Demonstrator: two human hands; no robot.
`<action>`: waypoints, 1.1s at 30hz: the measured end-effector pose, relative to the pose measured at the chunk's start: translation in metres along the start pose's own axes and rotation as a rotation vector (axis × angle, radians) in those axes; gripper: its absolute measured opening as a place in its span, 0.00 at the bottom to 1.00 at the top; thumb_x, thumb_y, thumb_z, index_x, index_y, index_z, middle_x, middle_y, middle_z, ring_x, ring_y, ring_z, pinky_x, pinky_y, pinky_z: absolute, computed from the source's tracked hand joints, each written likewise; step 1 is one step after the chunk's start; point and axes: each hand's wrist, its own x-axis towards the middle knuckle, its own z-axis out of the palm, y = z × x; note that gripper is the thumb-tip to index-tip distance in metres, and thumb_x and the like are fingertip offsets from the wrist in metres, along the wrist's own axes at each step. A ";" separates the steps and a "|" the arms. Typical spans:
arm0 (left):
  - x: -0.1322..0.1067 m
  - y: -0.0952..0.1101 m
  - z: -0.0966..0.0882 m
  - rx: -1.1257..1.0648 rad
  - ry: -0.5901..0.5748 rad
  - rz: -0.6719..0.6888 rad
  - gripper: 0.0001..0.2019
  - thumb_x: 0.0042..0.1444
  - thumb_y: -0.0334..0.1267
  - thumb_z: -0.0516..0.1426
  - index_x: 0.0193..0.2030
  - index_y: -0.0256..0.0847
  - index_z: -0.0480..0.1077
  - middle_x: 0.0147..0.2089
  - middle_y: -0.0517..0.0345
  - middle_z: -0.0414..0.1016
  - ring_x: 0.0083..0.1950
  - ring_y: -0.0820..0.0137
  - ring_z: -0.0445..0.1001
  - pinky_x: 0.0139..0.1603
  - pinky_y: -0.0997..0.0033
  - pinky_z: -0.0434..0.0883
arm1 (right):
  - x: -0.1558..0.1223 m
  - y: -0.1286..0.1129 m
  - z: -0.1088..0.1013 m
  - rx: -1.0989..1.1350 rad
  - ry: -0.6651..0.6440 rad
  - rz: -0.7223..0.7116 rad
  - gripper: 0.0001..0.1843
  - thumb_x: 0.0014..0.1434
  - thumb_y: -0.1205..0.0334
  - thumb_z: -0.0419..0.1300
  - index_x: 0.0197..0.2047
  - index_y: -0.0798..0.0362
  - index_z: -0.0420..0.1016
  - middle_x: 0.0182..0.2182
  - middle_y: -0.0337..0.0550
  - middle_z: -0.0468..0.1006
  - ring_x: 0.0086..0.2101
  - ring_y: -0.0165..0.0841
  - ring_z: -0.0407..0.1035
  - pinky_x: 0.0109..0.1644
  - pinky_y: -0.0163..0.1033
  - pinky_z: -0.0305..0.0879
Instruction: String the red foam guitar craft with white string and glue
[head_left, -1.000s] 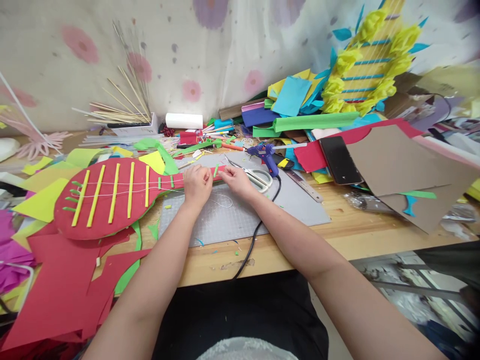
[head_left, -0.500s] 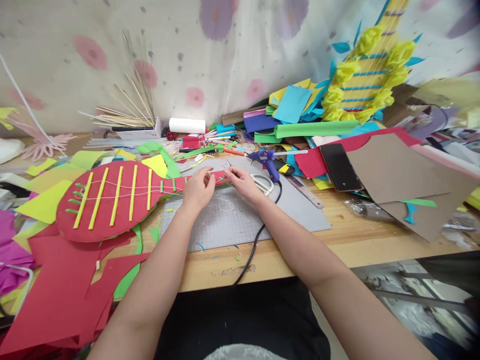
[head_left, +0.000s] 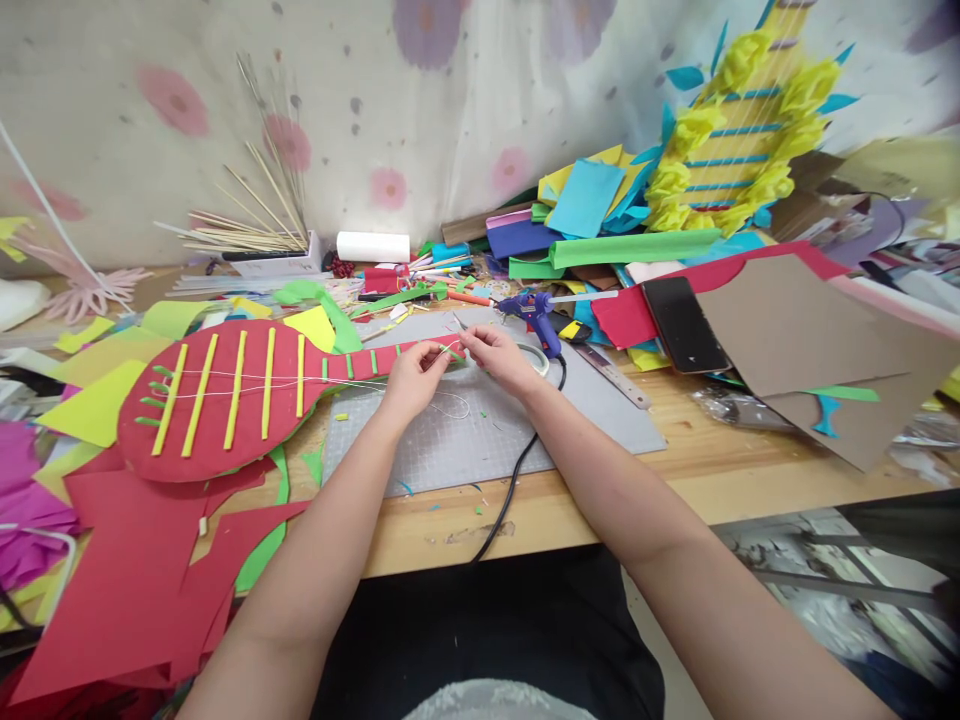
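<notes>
A red paper guitar (head_left: 225, 400) with yellow cross strips and thin white strings lies left of centre, its neck reaching over the grey cutting mat (head_left: 480, 440). My left hand (head_left: 411, 380) pinches a white string at the end of the neck. My right hand (head_left: 495, 358) faces it, fingers pinched on the same string close to the left fingertips. A loop of white string (head_left: 450, 405) lies on the mat just below both hands. Part of the neck's tip is hidden by my fingers.
A blue glue gun (head_left: 534, 312) with a black cord (head_left: 510, 490) and white-handled scissors (head_left: 534, 358) lie behind my right hand. A metal ruler (head_left: 609, 376), a black phone (head_left: 681, 322), brown cardboard (head_left: 810, 350), coloured paper piles (head_left: 592, 220) and wooden sticks (head_left: 247, 225) crowd the wooden table (head_left: 720, 470).
Both hands lifted slightly off the neck and drew together at its tip, now pinching the white string. The guitar neck shows more of its green marks.
</notes>
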 end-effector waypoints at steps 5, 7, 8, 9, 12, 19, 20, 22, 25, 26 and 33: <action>0.000 0.008 -0.002 -0.036 0.009 -0.061 0.02 0.51 0.34 0.55 0.29 0.39 0.66 0.23 0.65 0.65 0.25 0.76 0.63 0.29 0.75 0.62 | 0.001 0.001 -0.013 -0.269 -0.004 -0.017 0.15 0.54 0.51 0.55 0.28 0.55 0.71 0.25 0.38 0.72 0.27 0.27 0.62 0.33 0.34 0.57; -0.001 0.012 -0.003 -0.044 0.009 -0.095 0.02 0.51 0.33 0.55 0.29 0.39 0.65 0.21 0.66 0.63 0.23 0.77 0.63 0.27 0.76 0.61 | 0.001 -0.001 -0.019 -0.316 -0.034 -0.038 0.12 0.55 0.55 0.55 0.31 0.54 0.73 0.30 0.41 0.76 0.31 0.29 0.66 0.37 0.35 0.59; -0.002 0.014 -0.004 -0.045 0.004 -0.107 0.03 0.52 0.33 0.55 0.29 0.40 0.64 0.20 0.67 0.62 0.22 0.77 0.62 0.26 0.76 0.60 | 0.001 -0.003 -0.023 -0.342 -0.049 -0.042 0.11 0.56 0.56 0.55 0.32 0.54 0.74 0.32 0.42 0.77 0.33 0.29 0.68 0.39 0.36 0.60; -0.002 0.014 -0.004 -0.046 -0.003 -0.116 0.04 0.52 0.34 0.54 0.28 0.40 0.63 0.19 0.67 0.62 0.21 0.77 0.62 0.24 0.77 0.59 | 0.000 -0.005 -0.026 -0.376 -0.055 -0.042 0.11 0.56 0.57 0.55 0.33 0.54 0.75 0.33 0.42 0.78 0.34 0.30 0.68 0.40 0.36 0.61; -0.002 0.013 -0.004 -0.085 -0.017 -0.142 0.04 0.54 0.35 0.53 0.29 0.41 0.62 0.19 0.68 0.62 0.18 0.78 0.62 0.21 0.77 0.57 | -0.004 -0.015 -0.038 -0.511 -0.045 0.009 0.11 0.55 0.58 0.56 0.38 0.54 0.76 0.36 0.43 0.78 0.32 0.30 0.69 0.39 0.37 0.62; 0.000 0.013 -0.009 -0.131 0.025 -0.171 0.04 0.51 0.34 0.54 0.29 0.41 0.61 0.20 0.69 0.63 0.17 0.79 0.62 0.21 0.77 0.57 | -0.021 -0.049 -0.077 -0.729 -0.282 0.332 0.17 0.53 0.47 0.59 0.37 0.51 0.77 0.25 0.42 0.76 0.24 0.30 0.68 0.28 0.35 0.61; 0.000 0.014 -0.011 -0.127 0.031 -0.178 0.04 0.51 0.33 0.54 0.29 0.40 0.60 0.19 0.69 0.62 0.17 0.79 0.61 0.21 0.77 0.57 | -0.023 -0.053 -0.085 -0.767 -0.332 0.390 0.17 0.52 0.46 0.59 0.32 0.52 0.77 0.25 0.43 0.76 0.25 0.31 0.69 0.28 0.35 0.61; 0.000 0.017 -0.012 -0.128 0.035 -0.189 0.04 0.51 0.33 0.54 0.28 0.40 0.60 0.18 0.69 0.61 0.17 0.80 0.59 0.21 0.78 0.56 | -0.027 -0.057 -0.101 -0.885 -0.289 0.508 0.21 0.51 0.42 0.59 0.27 0.53 0.75 0.25 0.45 0.76 0.26 0.33 0.69 0.29 0.37 0.62; 0.000 0.017 -0.012 -0.129 0.035 -0.195 0.04 0.50 0.32 0.54 0.28 0.39 0.62 0.18 0.69 0.60 0.18 0.80 0.56 0.21 0.78 0.54 | -0.026 -0.046 -0.118 -1.044 0.064 0.480 0.26 0.48 0.37 0.59 0.33 0.54 0.74 0.27 0.48 0.76 0.29 0.37 0.70 0.31 0.40 0.62; 0.000 0.016 -0.011 -0.126 0.032 -0.193 0.03 0.50 0.32 0.54 0.28 0.39 0.62 0.18 0.69 0.60 0.18 0.80 0.56 0.21 0.78 0.54 | -0.024 -0.038 -0.119 -1.033 0.156 0.427 0.27 0.47 0.37 0.60 0.36 0.54 0.74 0.30 0.49 0.77 0.31 0.38 0.70 0.33 0.40 0.63; 0.002 0.004 -0.007 -0.108 -0.032 -0.138 0.02 0.50 0.33 0.54 0.29 0.38 0.67 0.25 0.64 0.68 0.27 0.76 0.65 0.31 0.76 0.63 | -0.008 0.016 -0.097 -0.806 0.345 0.211 0.21 0.51 0.47 0.59 0.37 0.57 0.74 0.35 0.51 0.77 0.36 0.41 0.70 0.39 0.43 0.63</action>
